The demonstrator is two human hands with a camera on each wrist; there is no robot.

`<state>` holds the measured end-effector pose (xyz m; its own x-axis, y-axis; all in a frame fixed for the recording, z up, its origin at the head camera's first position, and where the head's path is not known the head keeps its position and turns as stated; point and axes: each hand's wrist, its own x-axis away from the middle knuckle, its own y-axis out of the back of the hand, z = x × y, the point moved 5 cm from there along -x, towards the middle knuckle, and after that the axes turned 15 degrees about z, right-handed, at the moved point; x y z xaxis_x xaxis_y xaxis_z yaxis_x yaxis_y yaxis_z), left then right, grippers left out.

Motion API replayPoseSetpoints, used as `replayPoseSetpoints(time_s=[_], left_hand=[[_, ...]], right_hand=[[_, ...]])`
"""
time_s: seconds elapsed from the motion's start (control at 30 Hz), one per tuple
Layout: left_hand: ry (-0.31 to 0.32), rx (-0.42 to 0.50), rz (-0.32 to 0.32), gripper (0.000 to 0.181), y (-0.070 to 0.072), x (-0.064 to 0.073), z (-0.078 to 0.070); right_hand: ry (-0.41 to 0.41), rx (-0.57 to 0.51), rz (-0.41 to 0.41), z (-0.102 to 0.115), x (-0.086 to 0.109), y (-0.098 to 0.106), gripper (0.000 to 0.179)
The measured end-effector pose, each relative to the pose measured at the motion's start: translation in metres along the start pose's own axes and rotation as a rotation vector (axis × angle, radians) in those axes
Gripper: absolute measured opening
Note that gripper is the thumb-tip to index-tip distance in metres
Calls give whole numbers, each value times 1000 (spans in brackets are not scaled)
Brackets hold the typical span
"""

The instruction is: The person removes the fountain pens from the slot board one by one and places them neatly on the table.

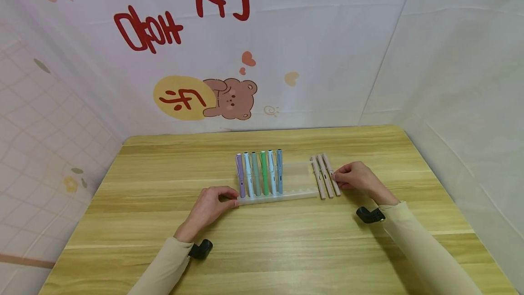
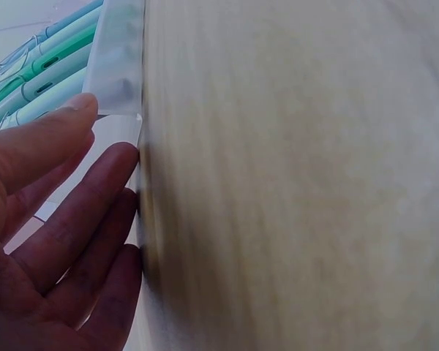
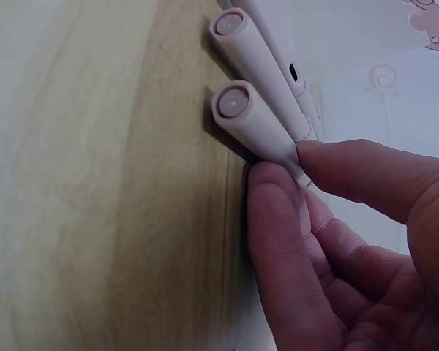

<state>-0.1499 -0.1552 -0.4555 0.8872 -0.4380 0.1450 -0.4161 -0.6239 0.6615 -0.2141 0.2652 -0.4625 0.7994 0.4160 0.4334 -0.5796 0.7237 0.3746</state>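
Observation:
A clear plastic pen stand [image 1: 296,177] stands on the table, several pens upright side by side in its left part: purple, pale blue, grey-green, green and slate blue. My left hand [image 1: 210,206] holds the stand's left front corner, its thumb [image 2: 80,104] against the end and the other fingers extended beside it. To the right of the stand lie three pinkish-beige pens, close together and slightly slanted. With thumb and forefinger my right hand [image 1: 359,179] pinches the rightmost beige pen [image 3: 252,124] partway along its length. The middle beige pen [image 3: 256,62] lies right beside it.
The wooden table [image 1: 274,245] ends at a white printed cloth backdrop [image 1: 327,44] behind, with cloth at both sides as well. A black wrist camera [image 1: 201,249] is worn on the left wrist, another black camera [image 1: 370,215] on the right.

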Motion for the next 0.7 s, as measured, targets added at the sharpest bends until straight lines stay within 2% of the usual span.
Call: replayPoseSetpoints(time_s=[0.33,0.7], left_hand=[[-1,-13,-7,10,1,1,-1],[-2,-9,-1,10,0,1,-1]], right_hand=[[-1,-9,-5,1,1,0,31],[-3,-26,-55,-2,4,-2,30]])
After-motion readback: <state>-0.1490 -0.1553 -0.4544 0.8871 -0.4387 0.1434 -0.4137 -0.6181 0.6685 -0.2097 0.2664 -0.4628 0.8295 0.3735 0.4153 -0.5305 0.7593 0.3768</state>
